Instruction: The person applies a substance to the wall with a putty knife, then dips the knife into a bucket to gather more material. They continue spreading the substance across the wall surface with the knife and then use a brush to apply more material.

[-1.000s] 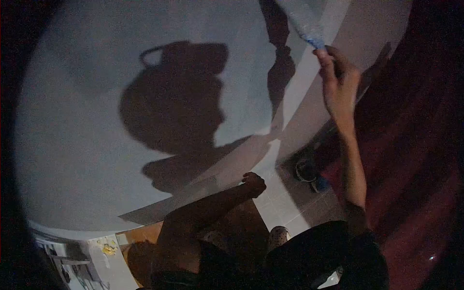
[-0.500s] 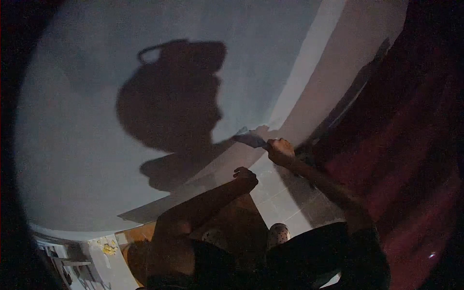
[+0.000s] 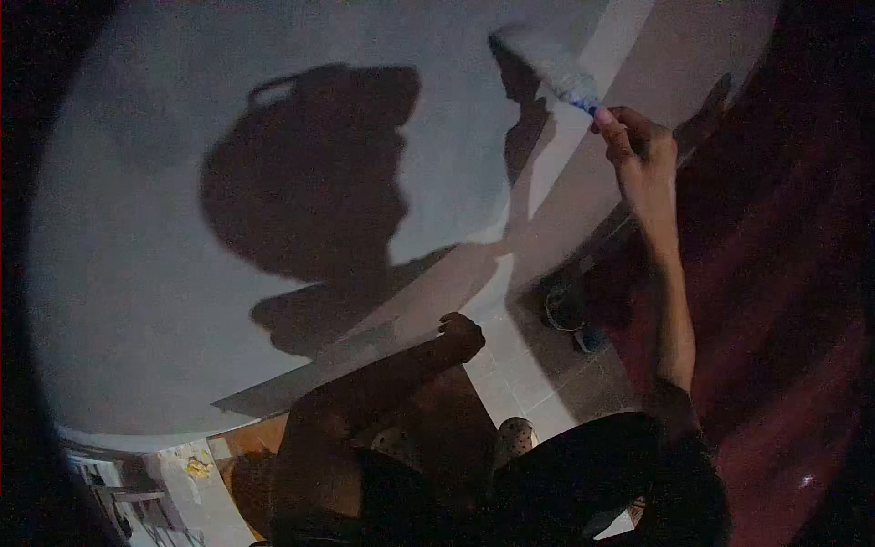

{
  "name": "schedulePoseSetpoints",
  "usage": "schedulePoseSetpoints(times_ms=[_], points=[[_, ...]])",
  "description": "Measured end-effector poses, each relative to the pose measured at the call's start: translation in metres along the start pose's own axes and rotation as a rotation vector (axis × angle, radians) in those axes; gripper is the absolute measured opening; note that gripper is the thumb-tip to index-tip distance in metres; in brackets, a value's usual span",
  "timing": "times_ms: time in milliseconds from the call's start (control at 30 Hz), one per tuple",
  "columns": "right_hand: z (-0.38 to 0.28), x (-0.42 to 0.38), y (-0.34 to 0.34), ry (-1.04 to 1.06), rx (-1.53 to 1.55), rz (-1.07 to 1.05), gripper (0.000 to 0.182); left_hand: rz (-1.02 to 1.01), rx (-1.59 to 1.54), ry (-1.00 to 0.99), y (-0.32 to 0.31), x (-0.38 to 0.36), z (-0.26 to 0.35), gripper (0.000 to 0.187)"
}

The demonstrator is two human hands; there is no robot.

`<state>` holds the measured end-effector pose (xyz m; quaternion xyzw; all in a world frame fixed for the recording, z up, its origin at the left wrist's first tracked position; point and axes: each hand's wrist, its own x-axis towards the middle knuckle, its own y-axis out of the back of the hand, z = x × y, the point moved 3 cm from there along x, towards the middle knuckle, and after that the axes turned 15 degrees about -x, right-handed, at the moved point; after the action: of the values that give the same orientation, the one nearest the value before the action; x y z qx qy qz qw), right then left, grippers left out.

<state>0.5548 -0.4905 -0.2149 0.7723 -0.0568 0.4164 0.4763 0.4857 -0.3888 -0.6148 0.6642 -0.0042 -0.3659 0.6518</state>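
My right hand (image 3: 643,150) grips the blue handle of a putty knife (image 3: 570,82), its broad flared blade smeared by motion. The blade is up at the pale wall (image 3: 456,118), close to the corner, and its dark shadow falls just left of it. Lower down, my left hand (image 3: 463,337) lies in shade in front of my legs, below the wall's shadowed part. Its fingers are curled in; what they hold, if anything, is hidden.
A dark red curtain (image 3: 775,365) hangs along the right. Pale floor tiles (image 3: 515,365) show between wall and feet, with small dark objects (image 3: 583,324) near the curtain. Yellow scraps (image 3: 196,467) and a stool-like piece of furniture (image 3: 141,497) stand at lower left.
My right hand has swung the putty knife upward and to the right, from low by the wall's corner to higher on the wall. The left hand has hardly moved.
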Motion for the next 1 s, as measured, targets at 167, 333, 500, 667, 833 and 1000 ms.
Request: schedulePoseSetpoints(times_ms=[167,333,500,667,833,1000], points=[[0.03,-0.045,-0.108,-0.063,0.051,-0.076,0.036,-0.124,-0.028,0.031,0.006,-0.013,-0.019,0.023],[0.067,-0.165,-0.226,-0.046,-0.037,-0.242,0.031,-0.049,0.011,0.061,0.0,-0.005,-0.03,0.025],[0.067,-0.221,-0.227,0.19,-0.254,-0.62,0.027,0.11,-0.005,-0.052,-0.004,-0.01,-0.02,0.019],[0.087,-0.182,-0.228,-0.209,-0.216,-0.875,0.031,0.011,0.113,-0.019,0.01,-0.015,-0.005,0.012],[0.117,-0.087,-0.164,-0.267,0.106,-0.699,0.026,0.091,-0.043,-0.074,0.021,-0.018,-0.005,0.016],[0.1,-0.023,-0.056,-0.202,0.157,-0.14,0.036,-0.036,-0.054,-0.035,0.031,-0.016,-0.011,0.021]])
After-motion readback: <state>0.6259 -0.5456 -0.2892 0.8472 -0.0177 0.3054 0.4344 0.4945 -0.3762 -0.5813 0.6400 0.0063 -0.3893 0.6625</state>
